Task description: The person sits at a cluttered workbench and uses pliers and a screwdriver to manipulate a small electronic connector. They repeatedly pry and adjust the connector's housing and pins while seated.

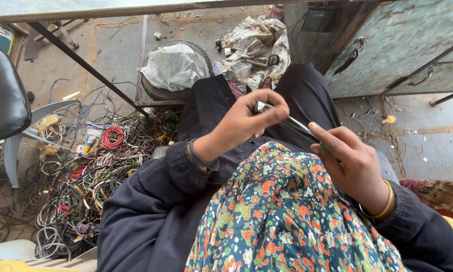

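1. Floral cloth [282, 216] in orange, green and dark blue lies closest, draped over the person's lap between dark sleeves [151, 201].
2. Left hand [249, 121] is closed, its fingertips pinching the metal end of a thin cable [294, 122].
3. Right hand [350, 161] is curled shut around the cable's other end, where a bit of green shows.
4. Between the two grips the cable runs taut above the lap.
5. Tangled wires [85, 176] are heaped on the floor to the left.
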